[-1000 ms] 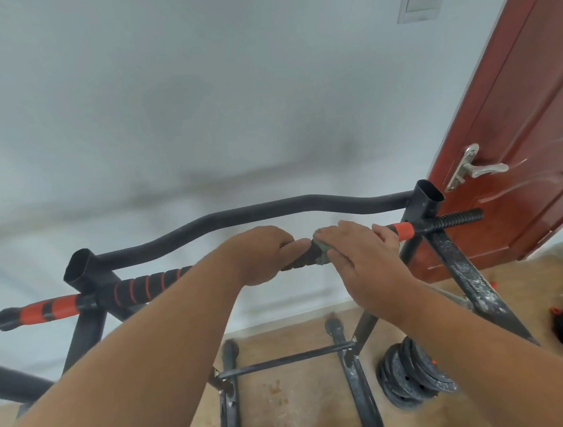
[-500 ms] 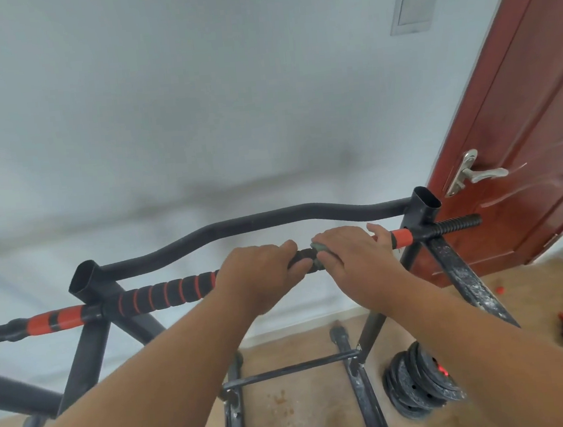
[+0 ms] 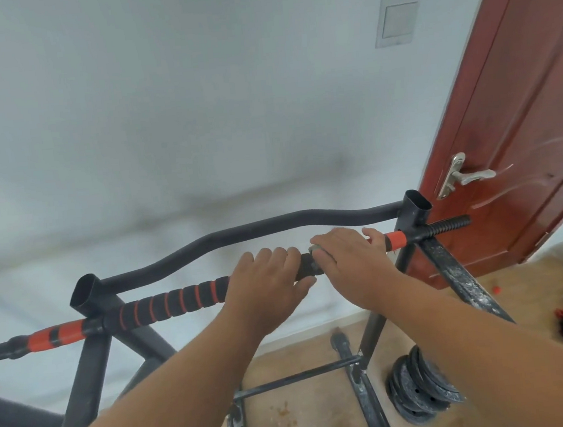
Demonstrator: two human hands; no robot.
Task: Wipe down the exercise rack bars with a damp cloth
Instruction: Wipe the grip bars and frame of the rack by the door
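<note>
The padded bar (image 3: 178, 300), black foam ringed with orange, is seen running across the exercise rack (image 3: 93, 348) from lower left to upper right, with solid orange sections near both uprights and a threaded black end sticking out past the right upright. Both hands are laid on it near its right half. The left hand (image 3: 267, 290) is wrapped over the bar from above, its fingers (image 3: 277, 255) curled across the top and the thumb showing below the foam, so the bar is gripped. Just beside it, the right hand (image 3: 349, 258) is pressed down over a small grey-green cloth (image 3: 313, 256), of which only a crumpled edge is visible between the two hands. The cloth is held against the bar under the palm. The right fingers are bent over the far side of the bar, with the thumb stretched toward the orange section; whether they close fully round the bar cannot be told.

Behind the padded bar, a plain black curved bar (image 3: 274, 227) is joined to the two open-topped uprights. Lower down, dusty black struts and a crossbar are seen above a tan floor (image 3: 292, 415). A stack of dark weight plates (image 3: 421, 389) is leaned near the right leg of the rack. A red-brown door (image 3: 522, 121) with a silver handle (image 3: 458, 175) stands to the right, and a grey wall panel (image 3: 397, 19) is fixed on the pale wall.
</note>
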